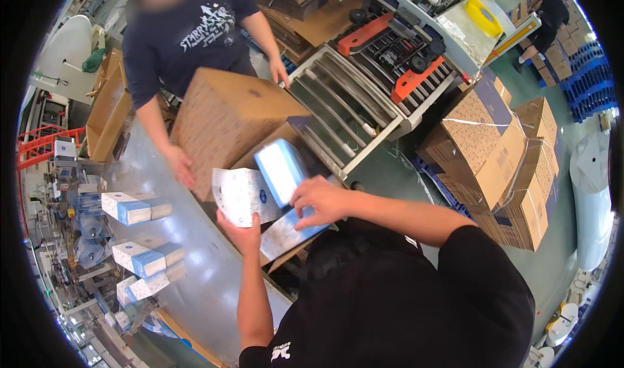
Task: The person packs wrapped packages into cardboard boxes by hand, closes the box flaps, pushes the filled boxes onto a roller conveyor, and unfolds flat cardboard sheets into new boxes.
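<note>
My left hand [242, 233] grips a white printed box [239, 194] by its near edge, thumb up along its side. My right hand [321, 203] is bent at the fingers, with a gap between them and the thumb. It is beside a tilted blue-and-white box [281, 171] and over another blue-and-white box [286, 236]. Whether its fingertips press on either one is hard to see. These boxes are in or over an open carton [278, 264], whose inside is mostly hidden by them and my hands.
Across from me a co-worker [188, 36] has hands beside a large brown carton [237, 108]. Blue-and-white boxes [140, 257] stand on the metal table [195, 257] at left. A roller conveyor [338, 101] runs beyond; strapped flat cartons [494, 166] are stacked at right.
</note>
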Available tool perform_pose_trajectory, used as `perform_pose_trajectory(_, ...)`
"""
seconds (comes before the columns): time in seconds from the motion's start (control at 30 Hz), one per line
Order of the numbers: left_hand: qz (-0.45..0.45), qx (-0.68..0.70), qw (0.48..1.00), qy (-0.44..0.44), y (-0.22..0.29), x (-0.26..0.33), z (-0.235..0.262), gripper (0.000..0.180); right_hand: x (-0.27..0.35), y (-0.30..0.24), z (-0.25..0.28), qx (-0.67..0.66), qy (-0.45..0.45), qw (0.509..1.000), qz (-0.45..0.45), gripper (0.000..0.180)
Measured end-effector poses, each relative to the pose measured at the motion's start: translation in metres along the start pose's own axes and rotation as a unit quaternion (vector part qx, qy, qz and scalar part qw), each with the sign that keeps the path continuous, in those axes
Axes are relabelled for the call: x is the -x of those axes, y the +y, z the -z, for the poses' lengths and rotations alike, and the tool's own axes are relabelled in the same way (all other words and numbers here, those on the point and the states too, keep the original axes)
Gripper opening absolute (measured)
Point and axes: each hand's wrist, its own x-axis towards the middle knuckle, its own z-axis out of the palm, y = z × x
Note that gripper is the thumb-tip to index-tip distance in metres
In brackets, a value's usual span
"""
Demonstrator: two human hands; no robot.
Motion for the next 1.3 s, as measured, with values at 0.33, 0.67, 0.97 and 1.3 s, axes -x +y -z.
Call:
perform_pose_trajectory(0.33, -0.035, 0.056, 0.998, 0.015, 0.045, 0.010, 0.072, 0.091, -0.050, -0.020, -0.023, 0.176, 0.150, 0.967, -0.111, 0.061)
perform_pose_trajectory(0.67, -0.053, 0.032, 0.995, 0.080, 0.065, 0.003, 0.110, 0.092, -0.105, -0.017, 0.018, -0.004, 0.136, 0.927, -0.349, 0.114)
perform_pose_trajectory(0.97, -0.175, 0.020, 0.969, 0.173, 0.188, -0.038, 0.214, 0.123, 0.018, 0.044, 0.029, 0.096, -0.025, 0.993, -0.069, 0.077)
perform_pose_trajectory(1.3, -0.124, 0.162, 0.975, 0.086, 0.181, -0.044, 0.178, 0.128, -0.022, -0.017, -0.028, 0.086, -0.313, 0.936, -0.137, 0.122)
